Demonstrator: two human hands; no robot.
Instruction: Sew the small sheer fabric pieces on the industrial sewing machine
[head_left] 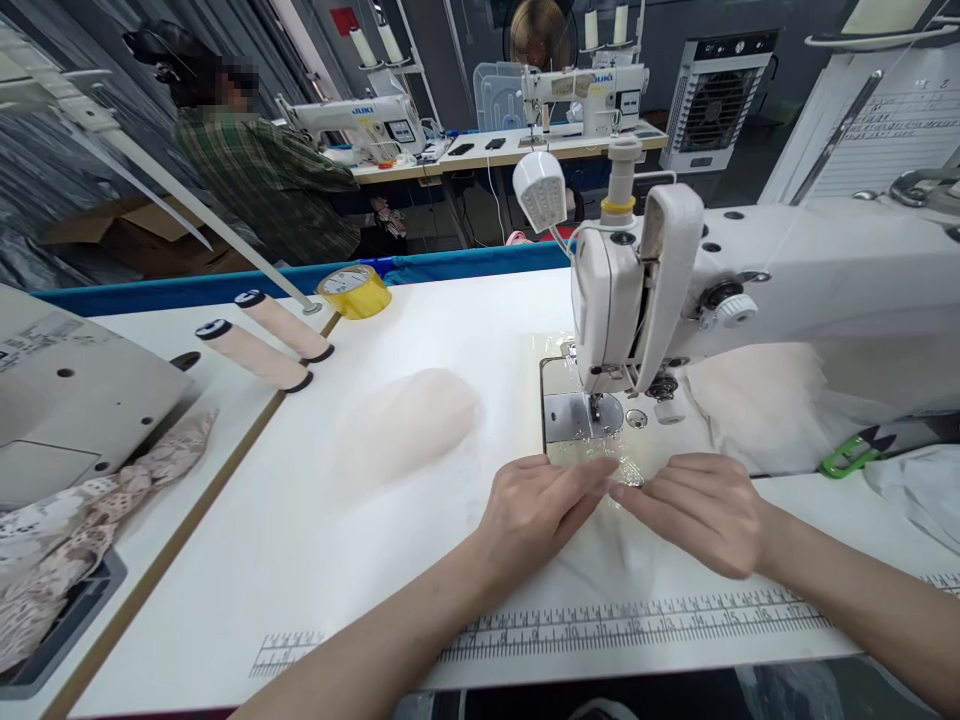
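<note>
My left hand (536, 505) and my right hand (697, 510) meet just in front of the sewing machine's needle plate (574, 418). Thumbs and fingers are pinched closed, fingertips nearly touching, on the edge of a thin sheer whitish fabric (626, 550). That fabric is hard to tell from the white table, so its full outline is unclear. Directly beyond my fingers stands the sewing machine head (611, 300), its presser foot (596, 405) above the plate. A pale cream piece of sheer cloth (420, 420) lies on the table left of my left hand.
Green thread snips (851, 455) and cream fabric (765, 400) lie at right. Two thread cones (255, 355) and a yellow tape roll (356, 292) are at left. A printed ruler (570, 635) runs along the front edge. A person (255, 180) works beyond.
</note>
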